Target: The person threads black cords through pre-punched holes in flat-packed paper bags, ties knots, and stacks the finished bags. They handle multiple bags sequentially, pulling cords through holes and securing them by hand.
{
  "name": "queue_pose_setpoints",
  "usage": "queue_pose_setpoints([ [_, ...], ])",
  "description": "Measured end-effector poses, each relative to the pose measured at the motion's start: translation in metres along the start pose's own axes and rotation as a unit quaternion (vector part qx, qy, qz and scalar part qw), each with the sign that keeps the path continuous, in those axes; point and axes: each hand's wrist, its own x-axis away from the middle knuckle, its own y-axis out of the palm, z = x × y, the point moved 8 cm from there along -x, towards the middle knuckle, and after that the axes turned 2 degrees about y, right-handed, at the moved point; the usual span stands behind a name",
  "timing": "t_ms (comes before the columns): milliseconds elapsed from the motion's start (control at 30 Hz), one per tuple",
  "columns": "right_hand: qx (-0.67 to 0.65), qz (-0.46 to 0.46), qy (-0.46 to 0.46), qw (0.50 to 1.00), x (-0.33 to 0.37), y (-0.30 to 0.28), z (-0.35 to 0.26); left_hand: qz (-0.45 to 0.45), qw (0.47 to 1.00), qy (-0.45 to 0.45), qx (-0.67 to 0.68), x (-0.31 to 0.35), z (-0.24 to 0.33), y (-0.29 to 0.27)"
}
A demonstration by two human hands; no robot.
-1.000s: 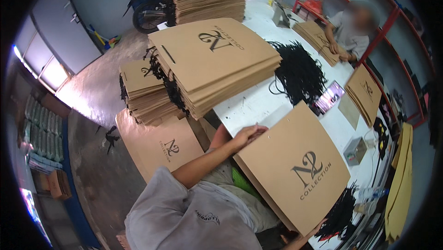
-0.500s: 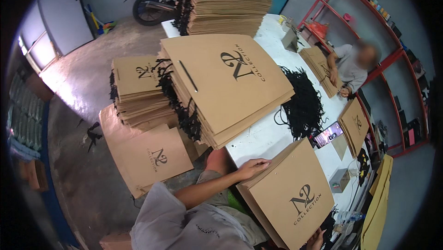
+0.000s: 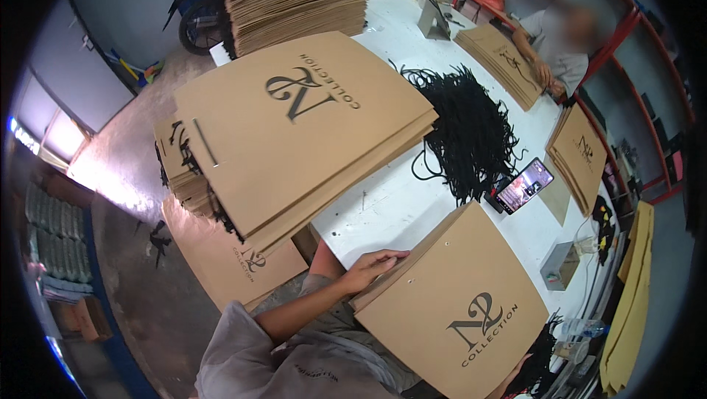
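Stack of smooth brown paper bags point(image 3: 460, 318), flat, rectangular, punched with small holes, lies tilted over the lap beside the white table point(image 3: 350, 226). Left hand point(image 3: 374, 268): open, fingers along its edge. Right hand point(image 3: 513, 378): mostly hidden beneath; grip cannot be told. Beyond: tangled black cords point(image 3: 471, 130), phone point(image 3: 524, 187); a corded bag pile point(image 3: 294, 123) obstructs the left.

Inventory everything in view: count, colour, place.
held paper-bag stack: 1, brown, between hands
large paper-bag stack: 1, brown, table's near left
other paper-bag stacks: at least 4, brown, around table
cord heaps: 2, black, mid-table and lower right
phone: 1, black, table's right
metal box: 1, grey, table's right
bottle: 1, clear, lower right
motorcycle: 1, dark, upper left
shelf rack: 1, red, right
table: 1, white, centre
co-worker: 1, grey shirt, upper right
left hand: 1, bare, held stack's left edge
right hand: 1, mostly hidden, lower right
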Motion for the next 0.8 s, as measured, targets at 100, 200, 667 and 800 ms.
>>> queue_pose_setpoints([
  [100, 0.016, 0.009, 0.014, 1.0, -0.01, 0.004, -0.002, -0.028, 0.991, -0.025, 0.131, 0.003, -0.005, -0.008],
  [200, 0.026, 0.011, 0.019, 0.999, -0.019, 0.002, -0.002, -0.055, 0.955, -0.065, 0.284, 0.004, -0.005, -0.006],
  [667, 0.129, 0.001, -0.131, 0.983, -0.032, 0.001, 0.03, -0.03, 0.967, -0.066, 0.243, -0.004, -0.004, -0.005],
  [800, 0.175, 0.009, -0.171, 0.97, -0.035, -0.002, 0.051, -0.027, 0.984, -0.06, 0.164, 0.003, -0.007, -0.007],
])
